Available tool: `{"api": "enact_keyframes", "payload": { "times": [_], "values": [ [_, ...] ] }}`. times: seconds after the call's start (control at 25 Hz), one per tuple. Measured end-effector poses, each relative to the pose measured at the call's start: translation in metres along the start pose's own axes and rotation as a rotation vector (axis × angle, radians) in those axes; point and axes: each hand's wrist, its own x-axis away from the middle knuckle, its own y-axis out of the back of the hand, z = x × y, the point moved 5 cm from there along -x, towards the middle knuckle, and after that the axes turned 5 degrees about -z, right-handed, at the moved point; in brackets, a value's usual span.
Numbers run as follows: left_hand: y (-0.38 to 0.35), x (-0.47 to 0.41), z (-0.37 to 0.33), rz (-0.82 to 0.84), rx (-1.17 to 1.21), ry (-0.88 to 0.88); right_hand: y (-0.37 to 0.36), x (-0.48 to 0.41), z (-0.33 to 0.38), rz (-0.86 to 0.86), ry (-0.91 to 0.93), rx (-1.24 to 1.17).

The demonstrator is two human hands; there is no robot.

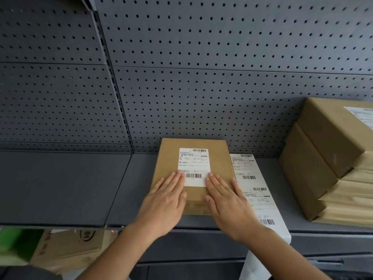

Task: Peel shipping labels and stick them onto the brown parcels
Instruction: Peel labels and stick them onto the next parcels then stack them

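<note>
Two bare hands lie flat, fingers spread and gripping nothing, on one brown parcel (pixel 192 178) at the centre of the frame. That parcel rests on a dark grey shelf (pixel 64 184) in front of a perforated grey back panel (pixel 222 57). One white shipping label (pixel 193 166) is stuck on its top face; it carries two barcodes, one at its upper right corner and one near its lower edge, plus rows of small print too fine to read. The left hand (pixel 164 201) presses palm-down at the lower left of the label, fingertips touching its lower left corner. The right hand (pixel 228 205) presses palm-down at the lower right, fingertips touching the label's lower right corner.

Just right of the parcel, partly under its edge and under the right hand, lies one long white strip of labels (pixel 256 190) that hangs over the front edge of the shelf; four barcodes show on it, and its text cannot be read.

At the right edge of the frame stands a stack of brown parcels (pixel 323 158), about five high as far as the layers can be counted, the top one bearing a white label cut off by the frame.

At the lower left, under the shelf, sits a cardboard box (pixel 68 249) with a dark oval logo, its lettering blurred, beside something green (pixel 12 241).
</note>
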Motion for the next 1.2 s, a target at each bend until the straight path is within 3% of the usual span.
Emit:
{"api": "enact_keyframes", "payload": {
  "times": [0.16,0.24,0.4,0.48,0.6,0.84,1.0,1.2],
  "values": [
    [0.006,0.006,0.033,0.004,-0.017,0.155,0.008,0.012,-0.042,0.054,-0.189,0.002],
    [0.009,0.004,0.054,-0.013,0.107,0.282,0.012,0.012,-0.06,0.079,-0.306,-0.131],
    [0.004,-0.005,0.078,-0.048,0.81,0.624,0.015,0.002,-0.078,0.07,-0.582,-0.649],
    [-0.004,-0.01,0.071,-0.006,1.062,0.703,0.008,-0.007,-0.075,0.076,-0.668,-0.855],
    [-0.011,-0.018,0.057,0.007,1.229,0.713,-0.001,-0.019,-0.065,0.043,-0.714,-1.046],
    [0.002,-0.012,0.042,-0.103,1.315,0.743,0.011,-0.023,-0.064,-0.004,-0.756,-1.114],
    [0.054,-0.017,0.017,-0.17,1.313,0.663,0.072,-0.026,-0.074,-0.088,-0.716,-1.059],
    [0.127,-0.043,-0.03,-0.178,1.309,0.445,0.173,-0.025,-0.104,-0.315,-0.671,-1.053]
  ]
}}
